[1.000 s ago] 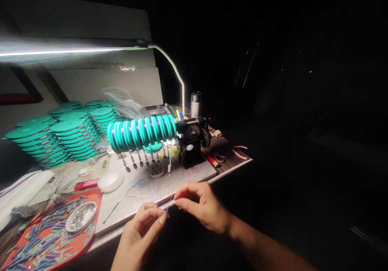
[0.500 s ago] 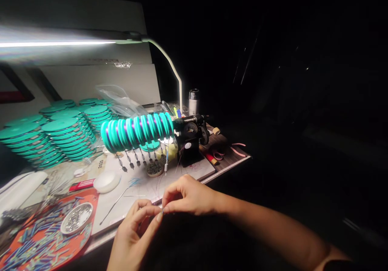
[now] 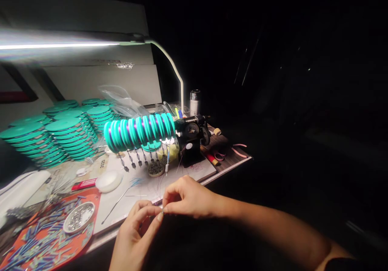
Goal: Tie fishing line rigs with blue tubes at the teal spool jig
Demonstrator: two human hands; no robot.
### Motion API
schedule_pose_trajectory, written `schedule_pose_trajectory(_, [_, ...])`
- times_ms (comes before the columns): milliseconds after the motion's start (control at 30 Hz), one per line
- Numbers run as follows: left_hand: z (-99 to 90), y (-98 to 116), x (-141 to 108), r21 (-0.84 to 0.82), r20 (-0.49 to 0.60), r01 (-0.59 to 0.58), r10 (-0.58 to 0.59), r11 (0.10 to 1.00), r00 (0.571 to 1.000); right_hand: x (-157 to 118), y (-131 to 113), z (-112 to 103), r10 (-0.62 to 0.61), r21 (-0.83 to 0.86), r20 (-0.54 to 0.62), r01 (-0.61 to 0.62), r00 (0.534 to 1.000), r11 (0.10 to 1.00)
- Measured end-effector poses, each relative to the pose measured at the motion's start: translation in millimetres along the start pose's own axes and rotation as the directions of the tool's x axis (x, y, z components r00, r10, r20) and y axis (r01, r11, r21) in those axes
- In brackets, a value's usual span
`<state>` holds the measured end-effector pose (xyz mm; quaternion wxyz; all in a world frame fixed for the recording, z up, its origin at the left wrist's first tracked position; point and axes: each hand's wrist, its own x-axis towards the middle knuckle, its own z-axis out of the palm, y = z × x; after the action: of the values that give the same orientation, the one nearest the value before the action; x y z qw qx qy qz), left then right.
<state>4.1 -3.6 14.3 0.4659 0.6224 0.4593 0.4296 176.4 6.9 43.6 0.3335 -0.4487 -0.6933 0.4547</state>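
Observation:
My left hand (image 3: 138,230) and my right hand (image 3: 189,198) meet fingertip to fingertip just off the front edge of the table. Each is closed in a pinch at the same spot, on something tiny that the fingers mostly hide. Beyond them, a row of turquoise spools (image 3: 141,129) sits on the shaft of a black winding device (image 3: 192,137). Dark beaded lines with small weights (image 3: 133,165) hang below the spools, and a blue-and-white one (image 3: 167,164) hangs at the right. A small round dish of dark bits (image 3: 156,168) stands beneath.
Stacked turquoise spools (image 3: 69,133) fill the back left. An orange tray (image 3: 86,232) holds many small tubes and a white dish of metal bits (image 3: 79,217). A thin metal tool (image 3: 117,204), a white round lid (image 3: 108,181), scissors (image 3: 218,156) and a lamp (image 3: 60,45) are around.
The whole view has shifted slightly to the right. Both hands keep the same pinch, fingertips together, with hardly any movement.

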Motion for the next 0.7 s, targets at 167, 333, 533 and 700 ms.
schedule_pose_trajectory(167, [0.4, 6, -2, -0.061, 0.058, 0.167, -0.164, 0.984, 0.985, -19, 16, 14, -0.138, 0.022, -0.308, 0.152, 0.941, 0.988])
schedule_pose_trajectory(333, [9.7, 17, -8, -0.211, 0.068, 0.316, -0.309, 0.925, 0.949, -36, 31, 30, -0.519, -0.281, -0.431, 0.437, 0.738, 0.854])
schedule_pose_trajectory(533, [12.4, 18, -10, -0.234, 0.057, 0.326, -0.322, 0.916, 0.945, -40, 16, 44, -0.634, -0.422, -0.415, 0.478, 0.653, 0.770])
schedule_pose_trajectory(700, [12.7, 15, -11, -0.224, 0.031, 0.267, -0.267, 0.937, 0.963, -45, -2, 36, -0.488, -0.232, -0.440, 0.430, 0.754, 0.873])
